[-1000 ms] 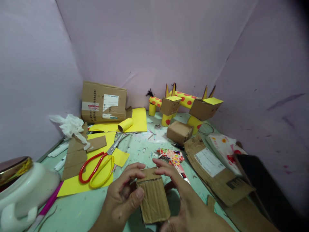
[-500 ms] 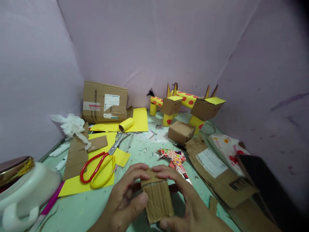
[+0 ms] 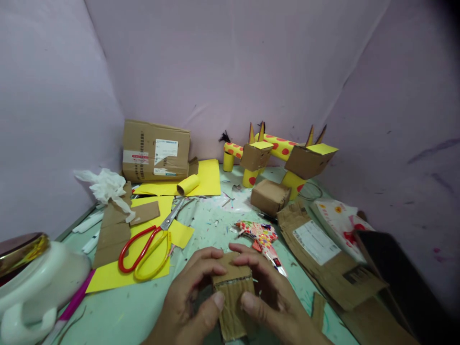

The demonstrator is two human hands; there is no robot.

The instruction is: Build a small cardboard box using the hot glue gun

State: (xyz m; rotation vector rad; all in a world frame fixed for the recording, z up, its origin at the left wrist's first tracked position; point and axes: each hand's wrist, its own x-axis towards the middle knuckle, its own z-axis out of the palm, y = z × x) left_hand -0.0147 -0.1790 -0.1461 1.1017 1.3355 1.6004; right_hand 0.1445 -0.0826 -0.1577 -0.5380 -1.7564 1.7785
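In the head view, your left hand (image 3: 192, 297) and right hand (image 3: 275, 299) grasp the box (image 3: 232, 311) between them, low in front of you, thumbs on its ridged near face and fingers curled over the top. Press evenly from both sides; the cardboard could crease under hard thumbs. Keep your fingertips off the rough top edge so the seam stays in sight. The glue gun (image 3: 257, 231) lies just beyond your right fingers, the scissors (image 3: 145, 247) to the left on yellow paper (image 3: 104, 279).
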